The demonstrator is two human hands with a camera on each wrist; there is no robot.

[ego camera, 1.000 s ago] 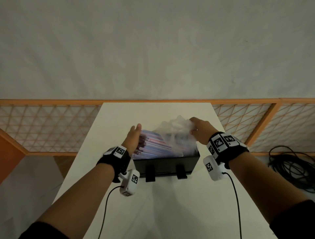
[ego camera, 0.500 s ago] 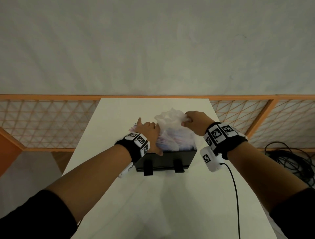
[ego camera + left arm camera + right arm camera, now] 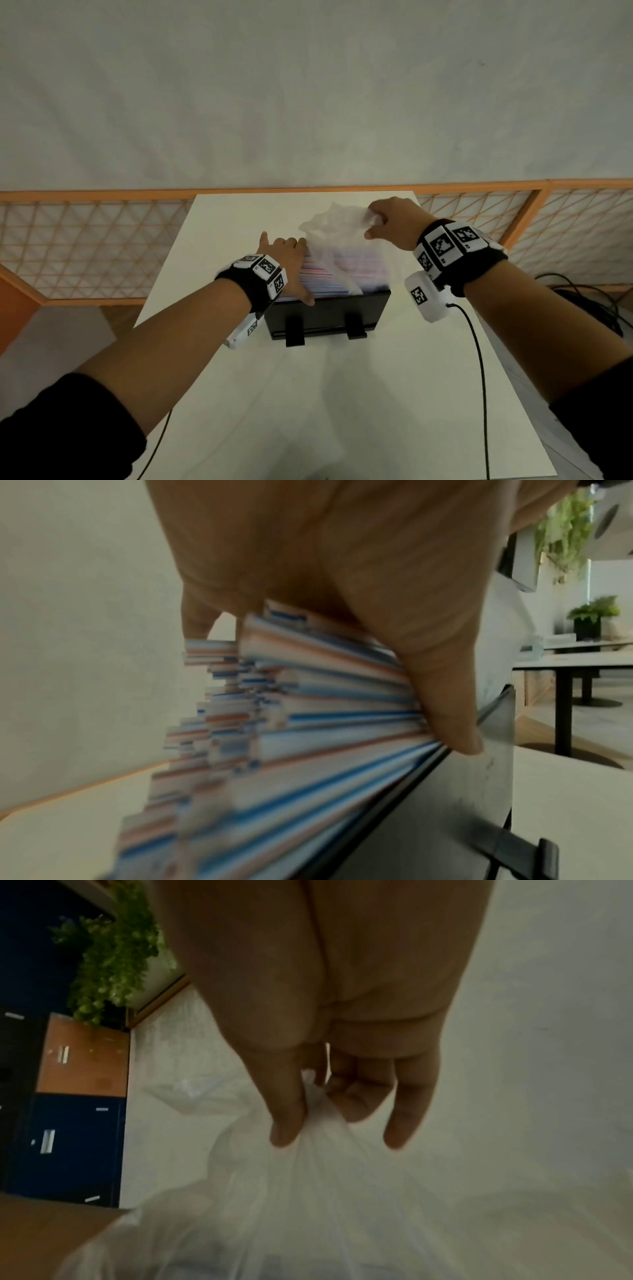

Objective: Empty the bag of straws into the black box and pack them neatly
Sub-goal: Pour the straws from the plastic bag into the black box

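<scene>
The straws (image 3: pixel 329 277), striped in blue, red and white, lie heaped in the black box (image 3: pixel 325 313), which sits toward the far end of the white table (image 3: pixel 342 394). Their ends stick out past the box's left side, uneven, some further than others. The left hand (image 3: pixel 286 263) is laid flat over that left end of the pile, fingers spread, thumb (image 3: pixel 448 710) reaching down to the near rim of the box; it presses on the straws rather than gripping them. Over on the right, the right hand (image 3: pixel 394 222) is up above the box, and there it is, thumb and fingers pinched tight on a gathered bunch of the clear plastic bag (image 3: pixel 337 233). The bag is stretched between that hand and the heap, crumpled at the top, draping down over the right part of the straws. Whether any straws remain inside it is hard to tell; the film is blurred. Both wrists wear black bands with white marker tiles, and a cable (image 3: pixel 479 377) trails from the right one across the table.
</scene>
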